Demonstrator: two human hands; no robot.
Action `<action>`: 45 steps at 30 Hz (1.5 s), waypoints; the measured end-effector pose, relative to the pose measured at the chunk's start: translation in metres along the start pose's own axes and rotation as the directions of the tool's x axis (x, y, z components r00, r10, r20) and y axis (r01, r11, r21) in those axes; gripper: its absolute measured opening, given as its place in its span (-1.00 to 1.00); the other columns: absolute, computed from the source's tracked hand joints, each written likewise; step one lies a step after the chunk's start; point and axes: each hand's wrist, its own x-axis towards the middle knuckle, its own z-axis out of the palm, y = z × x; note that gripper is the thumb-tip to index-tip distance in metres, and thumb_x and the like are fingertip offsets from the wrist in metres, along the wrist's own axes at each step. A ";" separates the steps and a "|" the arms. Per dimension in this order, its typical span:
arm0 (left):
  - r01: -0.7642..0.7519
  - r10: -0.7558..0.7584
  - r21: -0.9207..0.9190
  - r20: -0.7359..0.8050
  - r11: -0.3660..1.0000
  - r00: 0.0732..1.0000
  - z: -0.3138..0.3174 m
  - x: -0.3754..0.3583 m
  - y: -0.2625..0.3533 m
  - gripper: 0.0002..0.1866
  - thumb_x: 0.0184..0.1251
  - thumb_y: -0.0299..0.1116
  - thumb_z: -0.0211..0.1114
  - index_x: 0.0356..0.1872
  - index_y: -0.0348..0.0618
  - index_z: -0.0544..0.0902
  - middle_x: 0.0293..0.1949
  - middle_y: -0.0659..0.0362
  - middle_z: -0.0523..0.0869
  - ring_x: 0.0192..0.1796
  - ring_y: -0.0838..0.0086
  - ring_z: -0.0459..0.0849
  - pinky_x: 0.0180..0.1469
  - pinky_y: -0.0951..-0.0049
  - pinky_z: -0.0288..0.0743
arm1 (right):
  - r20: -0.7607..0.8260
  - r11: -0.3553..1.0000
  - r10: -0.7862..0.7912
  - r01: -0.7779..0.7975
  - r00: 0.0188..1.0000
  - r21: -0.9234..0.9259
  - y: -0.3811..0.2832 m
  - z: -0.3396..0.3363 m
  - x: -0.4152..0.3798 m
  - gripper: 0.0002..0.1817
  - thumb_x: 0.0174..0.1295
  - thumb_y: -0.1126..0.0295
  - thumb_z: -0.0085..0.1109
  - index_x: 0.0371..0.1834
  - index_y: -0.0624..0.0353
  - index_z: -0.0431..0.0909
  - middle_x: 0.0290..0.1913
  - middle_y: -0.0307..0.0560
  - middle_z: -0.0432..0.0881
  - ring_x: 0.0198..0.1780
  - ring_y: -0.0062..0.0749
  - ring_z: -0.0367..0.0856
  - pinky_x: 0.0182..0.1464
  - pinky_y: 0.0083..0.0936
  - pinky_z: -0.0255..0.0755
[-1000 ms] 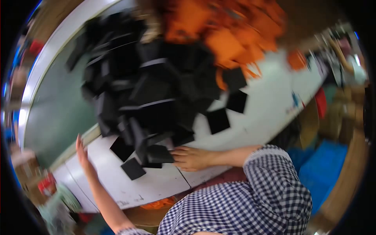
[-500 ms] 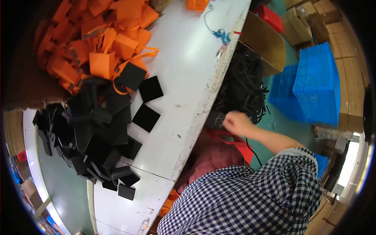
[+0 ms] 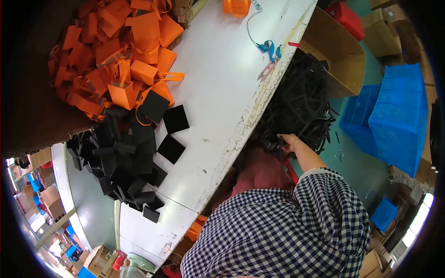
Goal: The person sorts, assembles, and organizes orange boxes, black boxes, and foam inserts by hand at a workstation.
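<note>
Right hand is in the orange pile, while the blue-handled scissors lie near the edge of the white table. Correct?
Not quite: the head view shows the right hand at the heap of black strips beside the white table. The blue-handled scissors do lie near its edge.

Black strips (image 3: 301, 99): matt.
Black squares (image 3: 175, 119): matt, smooth.
Orange bags (image 3: 122, 96): matt, smooth.
Tabletop (image 3: 218, 78): glossy; edge (image 3: 242, 124) rough, chipped.
Blue crate (image 3: 399, 113): plastic.
Sleeve (image 3: 331, 204): matt cloth.
</note>
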 end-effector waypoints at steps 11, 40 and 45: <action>0.246 -0.238 -0.040 0.138 0.968 0.961 0.054 -0.102 -0.067 -0.42 0.55 -0.03 0.17 0.39 -0.21 0.40 0.20 0.00 0.63 0.18 0.23 0.64 0.17 0.21 0.53 | 0.097 0.822 -0.221 0.239 0.970 -0.516 -0.035 -0.042 -0.047 -0.59 0.22 0.02 0.45 -0.19 0.18 0.72 -0.43 -0.20 0.47 -0.47 -0.38 0.40 -0.46 -0.36 0.34; 0.104 -0.262 -0.646 -0.153 0.756 0.953 0.187 -0.196 -0.365 -0.58 0.44 -0.04 0.35 0.11 -0.12 0.63 -0.19 0.22 0.75 -0.17 0.54 0.69 -0.13 0.47 0.57 | 0.510 -0.677 0.640 0.736 0.574 0.021 0.131 0.329 -0.508 -0.91 0.26 0.49 0.23 -0.33 0.31 0.65 -0.51 0.19 0.60 -0.51 -0.32 0.47 -0.41 -0.30 0.37; 0.056 -0.815 -0.967 -0.178 0.248 0.551 0.248 -0.340 -0.416 -0.67 0.38 -0.09 0.39 -0.02 -0.08 0.67 -0.22 0.23 0.76 -0.25 0.53 0.70 -0.22 0.44 0.57 | 0.521 -0.635 0.612 0.762 0.595 -0.125 0.263 0.419 -0.571 -0.88 0.37 0.49 0.27 -0.13 0.26 0.54 -0.41 -0.29 0.50 -0.47 -0.65 0.38 -0.48 -0.62 0.25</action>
